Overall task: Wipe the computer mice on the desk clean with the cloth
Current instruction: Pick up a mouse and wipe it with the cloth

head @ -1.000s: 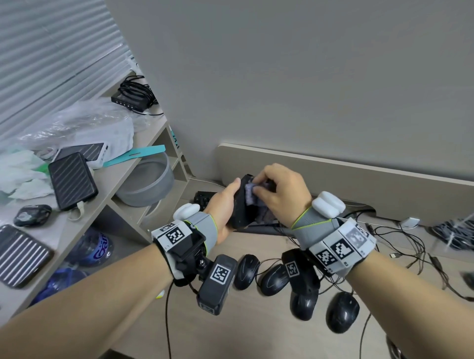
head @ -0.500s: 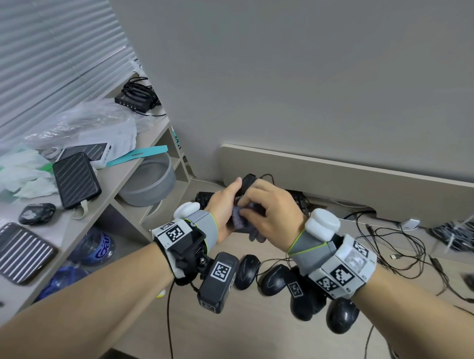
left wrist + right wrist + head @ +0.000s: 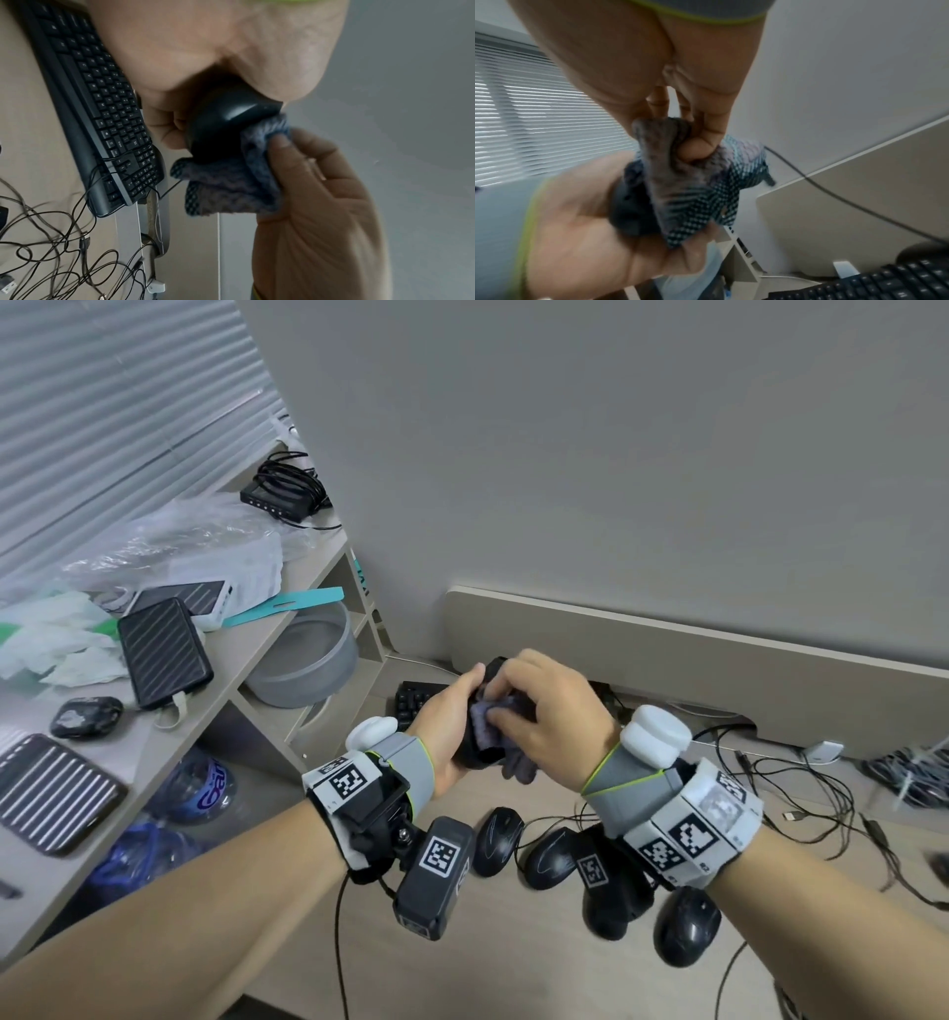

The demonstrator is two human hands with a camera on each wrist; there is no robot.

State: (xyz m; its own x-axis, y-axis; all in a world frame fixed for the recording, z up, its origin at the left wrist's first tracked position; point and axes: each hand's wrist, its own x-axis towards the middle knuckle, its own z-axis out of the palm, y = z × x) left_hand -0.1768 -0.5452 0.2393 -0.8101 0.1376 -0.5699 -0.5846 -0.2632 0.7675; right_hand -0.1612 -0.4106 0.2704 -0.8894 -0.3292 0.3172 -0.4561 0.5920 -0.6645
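Observation:
My left hand [image 3: 452, 716] grips a black computer mouse [image 3: 221, 125] held up above the desk, fingers curled round its body. My right hand [image 3: 544, 716] pinches a grey-blue knitted cloth [image 3: 488, 726] and presses it against the mouse's surface; in the right wrist view the cloth [image 3: 685, 182] drapes over the mouse [image 3: 626, 213]. Part of the cloth hangs below the mouse [image 3: 226, 188]. Several other black mice [image 3: 498, 834] lie on the desk under my wrists, one at the right [image 3: 685, 924].
A black keyboard [image 3: 102, 105] lies at the desk's back edge by the beige partition [image 3: 719, 660]. Tangled cables [image 3: 801, 788] spread at the right. A shelf [image 3: 231, 660] at the left holds power banks, bags and a grey bowl [image 3: 308, 660].
My right hand has slid the cloth down and then back up along the mouse, rubbing it. The left hand kept its hold on the mouse, shifting only slightly.

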